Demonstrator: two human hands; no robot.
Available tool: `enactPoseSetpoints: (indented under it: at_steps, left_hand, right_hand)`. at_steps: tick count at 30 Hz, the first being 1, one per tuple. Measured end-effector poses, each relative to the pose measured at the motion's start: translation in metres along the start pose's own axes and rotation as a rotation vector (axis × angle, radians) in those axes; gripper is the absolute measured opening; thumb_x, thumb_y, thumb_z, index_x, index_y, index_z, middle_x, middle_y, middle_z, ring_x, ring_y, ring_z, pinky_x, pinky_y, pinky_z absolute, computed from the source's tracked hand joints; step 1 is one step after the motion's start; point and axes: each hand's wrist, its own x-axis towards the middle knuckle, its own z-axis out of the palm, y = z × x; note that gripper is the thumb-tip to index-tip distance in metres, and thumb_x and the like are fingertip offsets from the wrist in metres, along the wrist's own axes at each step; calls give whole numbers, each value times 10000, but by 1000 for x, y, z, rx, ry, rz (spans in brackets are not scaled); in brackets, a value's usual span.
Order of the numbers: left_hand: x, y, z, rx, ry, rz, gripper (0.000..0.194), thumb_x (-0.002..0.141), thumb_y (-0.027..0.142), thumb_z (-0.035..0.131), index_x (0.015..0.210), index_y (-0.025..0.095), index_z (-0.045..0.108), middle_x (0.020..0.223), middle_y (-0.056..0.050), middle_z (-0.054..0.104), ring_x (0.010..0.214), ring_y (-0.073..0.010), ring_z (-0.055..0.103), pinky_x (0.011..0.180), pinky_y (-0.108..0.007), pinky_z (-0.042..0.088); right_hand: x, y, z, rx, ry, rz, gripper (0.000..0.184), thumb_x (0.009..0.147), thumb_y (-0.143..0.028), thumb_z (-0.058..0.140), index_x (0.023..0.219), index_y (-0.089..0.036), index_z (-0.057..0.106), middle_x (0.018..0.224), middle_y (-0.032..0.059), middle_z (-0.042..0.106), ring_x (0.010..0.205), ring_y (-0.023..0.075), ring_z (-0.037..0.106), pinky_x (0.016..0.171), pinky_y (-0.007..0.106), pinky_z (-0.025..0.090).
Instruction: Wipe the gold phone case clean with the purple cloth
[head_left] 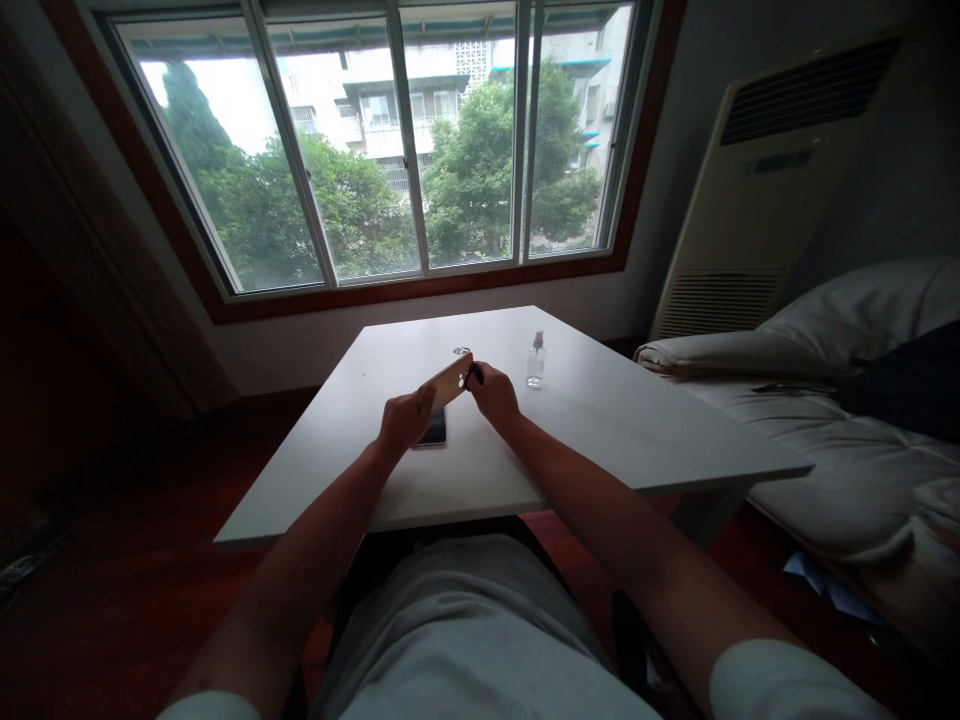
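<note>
Above the white table, my left hand (406,418) is closed around the lower end of a gold-coloured phone (448,384), which is tilted with its right end higher. Round camera marks show near that upper end. My right hand (495,392) is pinched at the same end, pressing a small dark, cloth-like piece (473,376) against the phone's edge. Beneath my left hand a second, dark-screened phone (431,430) lies flat, partly hidden. To the right of my right hand stands a clear spray bottle (535,362), upright and apart from it.
A small ring-like object (462,350) lies on the white table (600,430) behind the held phone. The table's front edge is close to my lap. To the right are a pale sofa (750,400) and a tall air conditioner (772,180). A window (420,150) spans the far wall.
</note>
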Motion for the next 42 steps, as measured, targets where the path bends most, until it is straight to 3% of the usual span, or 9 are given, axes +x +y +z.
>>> enactPoseSetpoints:
  at_steps: [15, 20, 24, 26, 29, 32, 36, 39, 42]
  left_hand:
    - [-1, -2, 7, 18, -61, 35, 622, 1078, 532, 308, 913, 154, 774, 647, -107, 694, 644, -227, 692, 584, -283, 401]
    - [-4, -4, 5, -40, -51, 19, 605, 1058, 555, 353, 832, 157, 748, 630, -95, 679, 618, -214, 677, 571, -280, 398]
    - [-7, -4, -2, -136, -28, 118, 449, 995, 555, 488, 1045, 170, 712, 798, -76, 727, 680, -196, 668, 621, -282, 437]
    - [-8, -2, -4, -177, -41, 145, 469, 930, 564, 596, 1190, 179, 655, 821, -42, 714, 668, -176, 638, 626, -275, 444]
    - [-8, 4, -6, -200, -92, 154, 704, 815, 599, 746, 1353, 187, 554, 843, -2, 685, 626, -144, 582, 616, -268, 447]
    - [-6, 8, -4, -219, -112, 187, 977, 750, 612, 814, 1536, 237, 370, 1168, -58, 676, 714, -141, 612, 657, -280, 493]
    - [-4, 4, 4, -262, -104, 176, 1112, 708, 578, 870, 1591, 263, 273, 1438, -152, 536, 956, -228, 690, 751, -345, 572]
    - [-3, -2, 9, -347, -66, 172, 1039, 714, 530, 887, 1555, 256, 342, 1514, -186, 476, 1184, -302, 662, 886, -388, 592]
    - [-2, -6, 11, -417, -26, 138, 947, 728, 475, 894, 1503, 262, 392, 1528, -172, 483, 1205, -292, 664, 909, -386, 595]
  right_hand:
    - [5, 8, -2, 72, 100, -36, 365, 961, -274, 508, 1268, -188, 686, 1180, 113, 753, 1058, 267, 697, 944, 378, 523]
    - [7, 14, 2, 126, 91, -53, 385, 949, -271, 507, 1281, -171, 673, 1179, 117, 747, 1052, 262, 698, 952, 386, 537]
    - [8, 14, 6, 195, 58, -10, 381, 950, -268, 487, 1271, -164, 666, 1171, 120, 745, 1033, 243, 702, 952, 377, 554]
    - [8, 13, 8, 247, 27, 58, 368, 955, -278, 475, 1250, -168, 666, 1112, 108, 755, 959, 225, 714, 888, 359, 582]
    - [7, 9, 11, 363, -31, 170, 361, 967, -305, 452, 1233, -166, 654, 1008, 86, 758, 804, 197, 718, 707, 315, 608]
    - [4, 1, 13, 486, -110, 224, 370, 976, -347, 462, 1242, -160, 639, 1004, 92, 757, 728, 183, 714, 593, 291, 602]
    - [-3, -13, 17, 478, -184, 135, 339, 972, -352, 494, 1204, -184, 675, 1010, 86, 767, 700, 177, 707, 609, 297, 604]
    - [-9, -20, 21, 422, -211, 46, 316, 966, -348, 512, 1168, -204, 709, 992, 68, 772, 765, 198, 720, 687, 321, 602]
    - [-11, -22, 23, 388, -207, -34, 283, 956, -325, 540, 1127, -212, 734, 1035, 61, 778, 930, 220, 727, 839, 347, 579]
